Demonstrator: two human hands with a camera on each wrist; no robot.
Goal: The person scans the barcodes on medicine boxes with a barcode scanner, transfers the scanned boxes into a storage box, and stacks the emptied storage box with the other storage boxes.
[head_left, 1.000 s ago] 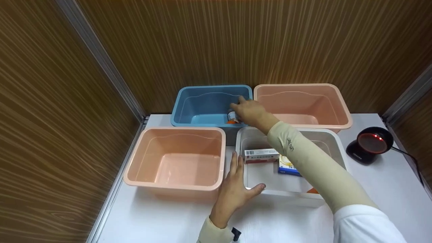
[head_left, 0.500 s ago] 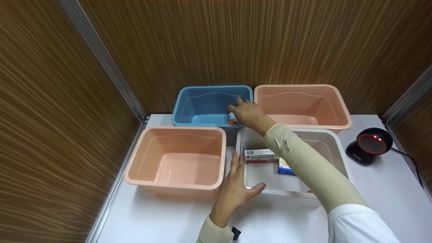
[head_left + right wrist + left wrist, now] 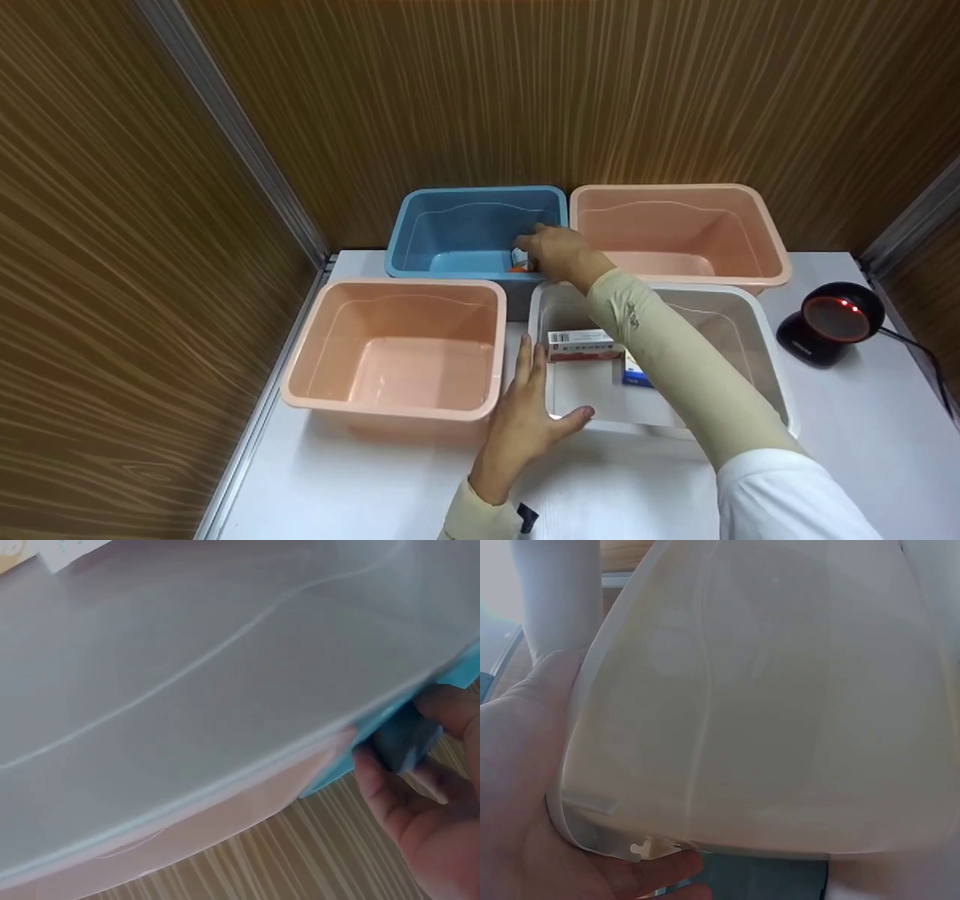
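My right hand (image 3: 559,253) reaches down into the right end of the blue bin (image 3: 420,232). A small bottle (image 3: 519,259) with a white label and an orange end shows just under its fingers. In the right wrist view, thumb and fingers curl round a small dark, shadowed piece (image 3: 409,736), which appears to be this bottle. My left hand (image 3: 521,424) rests at the near left corner of the white bin (image 3: 772,375), fingers straight along its side and thumb out at the front rim. Inside that bin lie a white-and-red box (image 3: 583,345) and a blue-and-white box (image 3: 636,371), partly hidden by my right sleeve.
A pink bin (image 3: 390,412) stands front left, and another pink bin (image 3: 675,193) stands back right beside the blue one. A black desktop scanner (image 3: 829,322) with red lights and a cable sits at the right. Wood-grain panels (image 3: 465,90) enclose the white table (image 3: 360,480).
My right hand has sunk slightly lower into the blue bin, and the right sleeve now covers more of the blue-and-white box. The left hand stays at the white bin's corner.
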